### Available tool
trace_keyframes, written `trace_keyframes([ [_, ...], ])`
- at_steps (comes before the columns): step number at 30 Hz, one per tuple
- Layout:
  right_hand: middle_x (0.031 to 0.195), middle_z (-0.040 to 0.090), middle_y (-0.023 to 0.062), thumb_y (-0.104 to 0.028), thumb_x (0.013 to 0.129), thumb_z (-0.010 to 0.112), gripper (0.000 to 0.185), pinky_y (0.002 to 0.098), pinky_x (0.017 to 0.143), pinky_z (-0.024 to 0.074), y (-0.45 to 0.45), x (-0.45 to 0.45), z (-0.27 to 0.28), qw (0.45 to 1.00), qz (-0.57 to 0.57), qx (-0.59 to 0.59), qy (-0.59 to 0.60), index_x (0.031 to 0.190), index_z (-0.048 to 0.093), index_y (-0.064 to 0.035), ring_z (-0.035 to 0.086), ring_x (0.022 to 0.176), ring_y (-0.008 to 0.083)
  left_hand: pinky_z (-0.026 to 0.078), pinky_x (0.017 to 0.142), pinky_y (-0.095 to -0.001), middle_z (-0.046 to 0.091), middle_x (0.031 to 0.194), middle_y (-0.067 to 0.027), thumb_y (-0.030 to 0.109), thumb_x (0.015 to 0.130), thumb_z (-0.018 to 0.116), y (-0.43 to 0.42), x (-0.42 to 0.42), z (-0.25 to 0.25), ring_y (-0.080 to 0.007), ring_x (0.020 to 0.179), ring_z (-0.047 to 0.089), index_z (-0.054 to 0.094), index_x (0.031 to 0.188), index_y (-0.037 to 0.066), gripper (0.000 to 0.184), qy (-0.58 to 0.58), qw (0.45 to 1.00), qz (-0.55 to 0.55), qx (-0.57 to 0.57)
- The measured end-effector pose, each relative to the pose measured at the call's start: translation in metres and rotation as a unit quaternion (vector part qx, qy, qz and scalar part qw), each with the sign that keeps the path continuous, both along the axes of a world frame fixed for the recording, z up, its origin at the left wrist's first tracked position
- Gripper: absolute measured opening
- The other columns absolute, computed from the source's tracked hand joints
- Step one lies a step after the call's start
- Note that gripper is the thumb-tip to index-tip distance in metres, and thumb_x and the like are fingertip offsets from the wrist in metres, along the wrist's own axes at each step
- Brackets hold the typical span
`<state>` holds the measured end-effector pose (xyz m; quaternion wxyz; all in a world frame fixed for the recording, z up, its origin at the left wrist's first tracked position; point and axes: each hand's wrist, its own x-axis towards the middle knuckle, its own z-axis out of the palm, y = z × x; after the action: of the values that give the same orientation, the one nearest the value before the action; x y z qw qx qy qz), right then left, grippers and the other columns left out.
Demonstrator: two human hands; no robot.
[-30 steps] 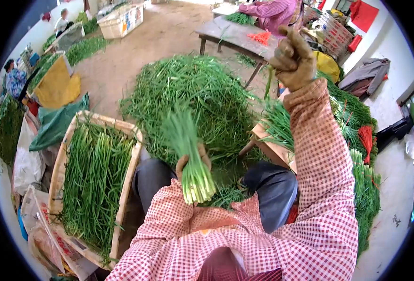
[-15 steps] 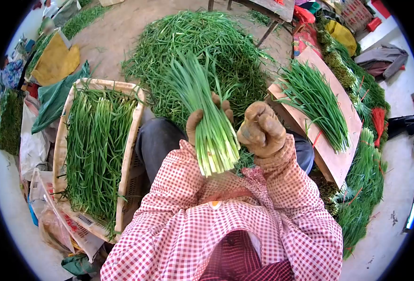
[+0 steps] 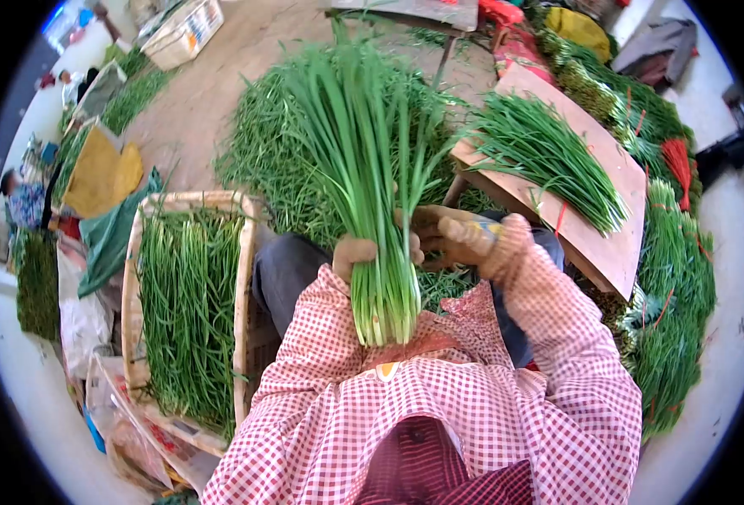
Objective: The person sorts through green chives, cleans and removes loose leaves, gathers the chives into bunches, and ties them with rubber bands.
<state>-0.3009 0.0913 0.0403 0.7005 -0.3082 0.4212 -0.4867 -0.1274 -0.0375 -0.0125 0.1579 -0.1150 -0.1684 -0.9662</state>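
Above the lap: a bunch of green stalks [image 3: 370, 189] is standing with its leaves fanning away and its pale ends pointing back toward the checked jacket [image 3: 439, 404].
Left hand [image 3: 357, 252]: it is wrapping closed around the bunch, toward the pale ends.
Right hand [image 3: 460, 236]: lifted well apart a second ago, it is now meeting the bunch's right side, fingers curling; whether they are pinching any stalk, I cannot tell.
Both hands: they are probably working one bunch together, the left bearing it.
Wooden board [image 3: 603, 265]: it is carrying a second bunch [image 3: 549, 151].
White crate [image 3: 191, 40]: its coloured marks are staying unreadable; no brand is showing legibly.
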Motion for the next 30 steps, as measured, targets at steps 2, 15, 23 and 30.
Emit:
trace_keyframes([
  [2, 0.129, 0.052, 0.0100, -0.059, 0.077, 0.069, 0.090, 0.0389, 0.090, 0.0462, -0.017, 0.009, -0.028, 0.988, -0.055, -0.119, -0.084, 0.141, 0.034, -0.0059, 0.051, 0.118, 0.0244, 0.052, 0.086, -0.0471, 0.058, 0.113, -0.0109, 0.009, 0.067, 0.072, 0.004, -0.001, 0.020, -0.0297, 0.097, 0.063, 0.046, 0.131, 0.002, 0.069, -0.080, 0.993, -0.067, -0.055],
  [15, 0.111, 0.063, 0.0076, -0.015, 0.068, 0.082, 0.063, 0.0341, 0.083, 0.0517, 0.072, -0.052, 0.060, 0.805, -0.480, -0.309, 0.161, 0.122, 0.054, -0.0027, 0.062, 0.096, 0.0217, 0.035, 0.106, -0.0363, 0.044, 0.137, -0.0115, 0.012, 0.061, 0.088, 0.072, -0.149, 0.098, -0.0224, 0.124, 0.044, 0.014, 0.147, 0.003, 0.114, -0.033, 0.829, 0.085, -0.552],
  [23, 0.103, 0.068, 0.0093, 0.009, 0.066, 0.078, 0.046, 0.0330, 0.083, 0.0547, 0.221, -0.155, 0.129, 0.648, -0.615, -0.287, 0.345, 0.109, 0.063, -0.0020, 0.065, 0.095, 0.0201, 0.049, 0.090, -0.0346, 0.059, 0.120, -0.0129, 0.018, 0.059, 0.087, 0.200, -0.312, 0.172, -0.0256, 0.106, 0.057, 0.038, 0.135, 0.006, 0.092, 0.111, 0.764, 0.024, -0.635],
  [30, 0.106, 0.067, 0.0101, -0.001, 0.068, 0.080, 0.050, 0.0339, 0.084, 0.0538, 0.292, -0.200, 0.049, 0.602, -0.646, -0.128, 0.452, 0.114, 0.060, -0.0006, 0.064, 0.097, 0.0219, 0.052, 0.073, -0.0394, 0.061, 0.104, -0.0062, 0.039, 0.087, 0.060, 0.302, -0.406, 0.032, -0.0226, 0.087, 0.058, 0.055, 0.112, 0.008, 0.040, -0.074, 0.867, -0.357, -0.338],
])
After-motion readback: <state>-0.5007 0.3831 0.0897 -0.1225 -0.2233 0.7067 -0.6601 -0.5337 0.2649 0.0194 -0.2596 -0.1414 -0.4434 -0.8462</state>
